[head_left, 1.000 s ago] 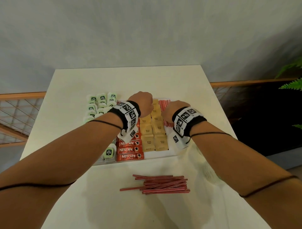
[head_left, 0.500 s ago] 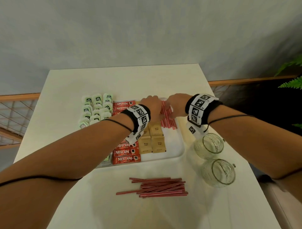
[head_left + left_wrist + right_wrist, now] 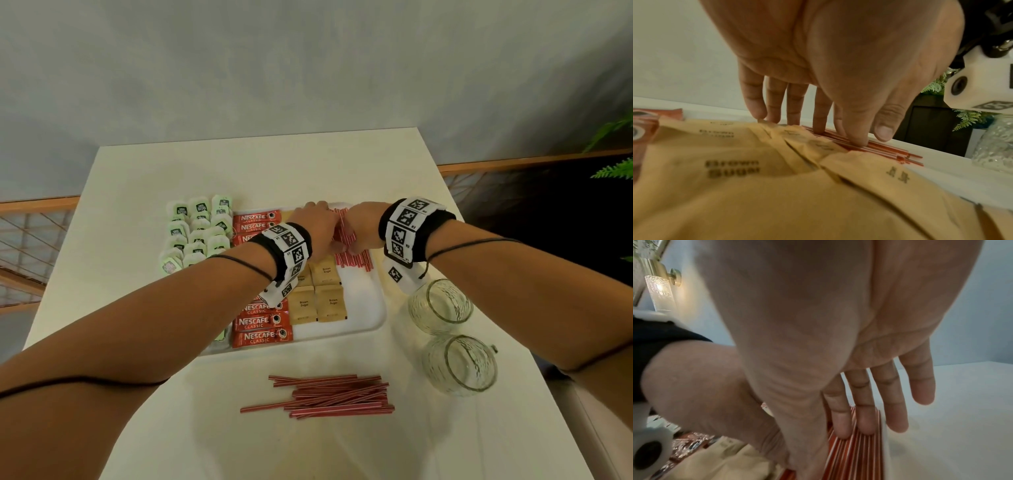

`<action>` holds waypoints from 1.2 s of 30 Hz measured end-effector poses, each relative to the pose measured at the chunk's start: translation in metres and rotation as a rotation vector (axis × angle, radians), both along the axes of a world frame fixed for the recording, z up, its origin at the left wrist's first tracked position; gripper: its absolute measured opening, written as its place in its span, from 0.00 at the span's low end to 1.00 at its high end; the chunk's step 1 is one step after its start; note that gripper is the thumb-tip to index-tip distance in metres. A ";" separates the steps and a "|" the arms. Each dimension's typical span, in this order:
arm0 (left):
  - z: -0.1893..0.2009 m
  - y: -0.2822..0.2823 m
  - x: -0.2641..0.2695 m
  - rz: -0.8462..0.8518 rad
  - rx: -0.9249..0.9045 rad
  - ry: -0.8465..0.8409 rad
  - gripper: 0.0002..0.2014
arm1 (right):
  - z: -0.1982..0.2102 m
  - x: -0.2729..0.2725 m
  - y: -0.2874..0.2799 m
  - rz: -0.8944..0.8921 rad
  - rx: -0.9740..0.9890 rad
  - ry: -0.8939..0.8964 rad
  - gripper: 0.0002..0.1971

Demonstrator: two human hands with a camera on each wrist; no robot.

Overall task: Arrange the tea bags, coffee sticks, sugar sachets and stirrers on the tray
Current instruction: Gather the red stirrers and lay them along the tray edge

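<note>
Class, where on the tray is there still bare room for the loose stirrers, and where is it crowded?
Bare tray: the near right part, right of the brown sugar sachets and nearer than the stirrers on the tray. Crowded: tea bags, coffee sticks and both hands over the far stirrers.

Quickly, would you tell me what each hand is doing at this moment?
Left hand: open, straight fingers pressing the stirrers on the tray.
Right hand: open, fingertips resting on the same stirrers.

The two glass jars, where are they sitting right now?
In the head view, the two glass jars stand on the white table, just off the tray's right edge, one behind the other, under the right forearm.
</note>
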State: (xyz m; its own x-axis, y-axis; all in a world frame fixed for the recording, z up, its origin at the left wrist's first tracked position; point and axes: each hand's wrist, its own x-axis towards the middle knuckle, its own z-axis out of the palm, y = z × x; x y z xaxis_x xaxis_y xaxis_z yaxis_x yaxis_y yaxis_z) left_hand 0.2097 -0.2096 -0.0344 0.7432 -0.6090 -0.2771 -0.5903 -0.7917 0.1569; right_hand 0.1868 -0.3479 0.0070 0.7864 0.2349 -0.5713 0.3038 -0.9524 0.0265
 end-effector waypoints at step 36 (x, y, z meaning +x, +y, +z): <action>-0.003 -0.008 -0.020 -0.231 0.071 -0.011 0.41 | 0.005 -0.116 0.050 -0.189 -0.307 0.118 0.20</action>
State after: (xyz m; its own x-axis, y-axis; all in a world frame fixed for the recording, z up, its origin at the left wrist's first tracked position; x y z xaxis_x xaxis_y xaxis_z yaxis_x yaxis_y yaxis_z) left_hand 0.1896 -0.2173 -0.0370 0.5897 -0.7425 -0.3177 -0.7583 -0.6444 0.0984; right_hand 0.0708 -0.2979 0.0123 0.7238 -0.1043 -0.6821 0.1418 -0.9449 0.2950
